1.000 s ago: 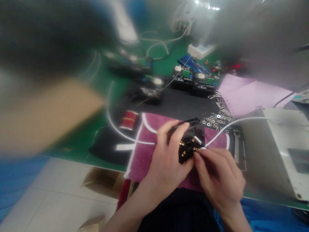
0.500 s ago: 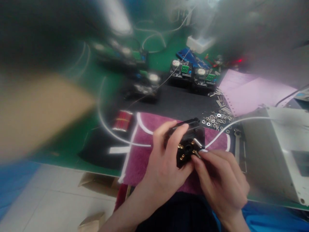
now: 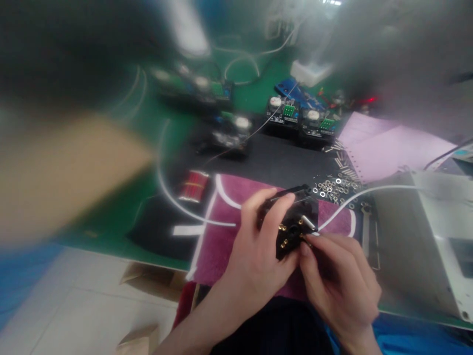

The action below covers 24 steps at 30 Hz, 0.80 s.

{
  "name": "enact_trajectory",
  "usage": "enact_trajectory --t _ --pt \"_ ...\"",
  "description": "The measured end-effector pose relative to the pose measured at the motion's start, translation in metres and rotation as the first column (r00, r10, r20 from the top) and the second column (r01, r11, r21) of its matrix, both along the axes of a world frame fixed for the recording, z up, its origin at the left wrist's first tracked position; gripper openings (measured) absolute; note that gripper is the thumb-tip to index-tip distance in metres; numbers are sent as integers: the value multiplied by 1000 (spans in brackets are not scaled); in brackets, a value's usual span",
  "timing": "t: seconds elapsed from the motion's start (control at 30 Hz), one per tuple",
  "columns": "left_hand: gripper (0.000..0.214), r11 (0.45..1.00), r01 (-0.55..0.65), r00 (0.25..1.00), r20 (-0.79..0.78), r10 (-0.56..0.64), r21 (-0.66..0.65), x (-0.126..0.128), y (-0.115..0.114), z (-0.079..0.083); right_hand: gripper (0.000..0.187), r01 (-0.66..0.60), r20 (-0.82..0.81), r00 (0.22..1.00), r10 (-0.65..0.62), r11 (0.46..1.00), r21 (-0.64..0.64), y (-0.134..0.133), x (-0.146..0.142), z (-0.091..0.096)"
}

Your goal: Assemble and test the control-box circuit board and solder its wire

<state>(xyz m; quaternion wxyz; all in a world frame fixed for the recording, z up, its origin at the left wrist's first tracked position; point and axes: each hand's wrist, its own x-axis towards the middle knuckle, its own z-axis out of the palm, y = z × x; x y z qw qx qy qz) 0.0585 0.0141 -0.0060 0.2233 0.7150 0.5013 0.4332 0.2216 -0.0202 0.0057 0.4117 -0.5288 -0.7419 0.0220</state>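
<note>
My left hand [image 3: 254, 249] is wrapped round a black plastic housing [image 3: 305, 207] and holds it tilted over a purple cloth [image 3: 216, 246]. Several brass studs [image 3: 284, 243] stick out of the housing's face, and a silver metal spacer [image 3: 307, 222] stands near its right side. At the lower right of that face, my right hand [image 3: 342, 278] pinches a small metal spacer [image 3: 307, 241] between thumb and forefinger. The fingertips cover most of this piece, so whether it sits on a stud is hidden.
Washers [image 3: 334, 188] and loose metal spacers [image 3: 345, 167] lie beyond the cloth. Black units with circuit boards [image 3: 283, 112] stand farther back. A bundle of red sticks [image 3: 194, 186] lies left, a wrench [image 3: 365, 227] right, beside a grey metal box [image 3: 402, 236]. Pink sheets [image 3: 391, 143] lie behind.
The whole view has shifted slightly, so everything appears a little farther right and lower. My right fingertips have closed further over the small spacer, which shows less. My left hand keeps its hold.
</note>
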Motion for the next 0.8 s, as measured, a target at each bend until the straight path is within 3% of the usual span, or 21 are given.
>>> enact_trajectory --t 0.23,0.5,0.8 --pt "71 1000 14 1000 -19 -14 11 -2 -2 4 20 43 43 998 -42 999 -33 2 -2 10" --pt "74 1000 16 999 -50 -16 -6 -4 -2 5 15 67 71 995 -65 998 -23 0 2 8" --pt "70 1000 0 1000 -28 0 -3 -1 -2 5 27 51 69 996 -51 999 14 1 -1 4"
